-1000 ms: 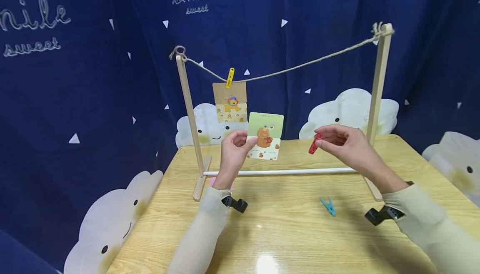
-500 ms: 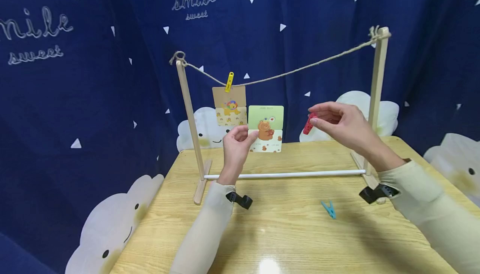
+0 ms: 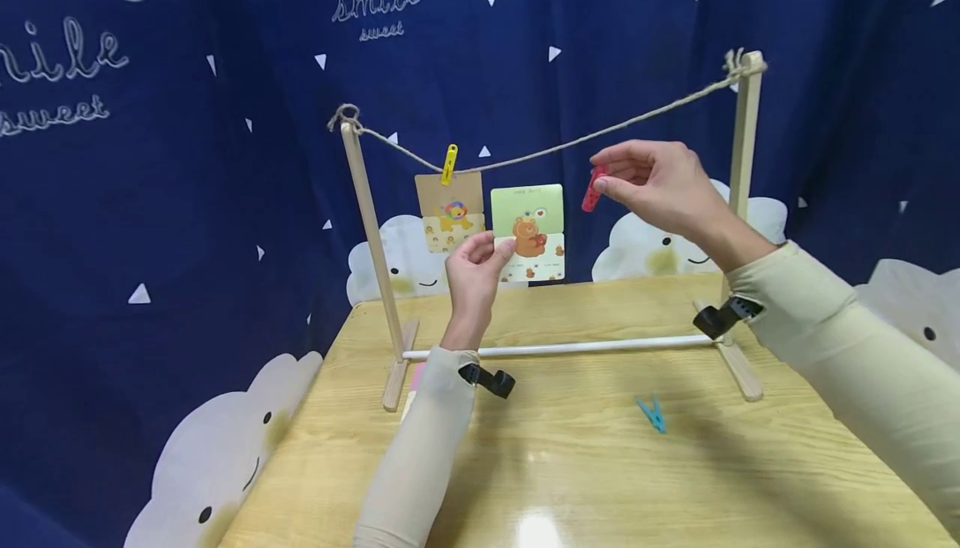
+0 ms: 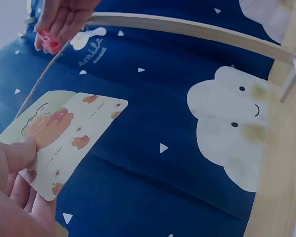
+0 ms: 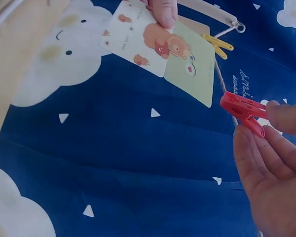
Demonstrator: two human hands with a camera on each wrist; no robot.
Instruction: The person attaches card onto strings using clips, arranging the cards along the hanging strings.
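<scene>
The left hand [image 3: 474, 277] pinches the bear card [image 3: 528, 223] by its low left side, thumb in front and fingers behind; this is probably so the green top has no fingers on it and the bear can be seen; the card is near the string [image 3: 555, 148], and in the head view it sits just under it, beside the lion card [image 3: 452, 213]; the yellow peg [image 3: 449, 165] bites the lion card's top edge and the string, so that card hangs down.

The right hand [image 3: 660, 187] pinches the red peg [image 3: 593, 190] by its two legs, thumb on one and fingers on the other; that grip looks good for squeezing, but I can't tell if the mouth is open.

The bear card stands almost straight up, with its long way up and down, green end on top; the red peg leans, its biting end poking down and left, out of the hand; the blue peg [image 3: 653, 416] lies on the tabletop [image 3: 577, 465], legs apart.
</scene>
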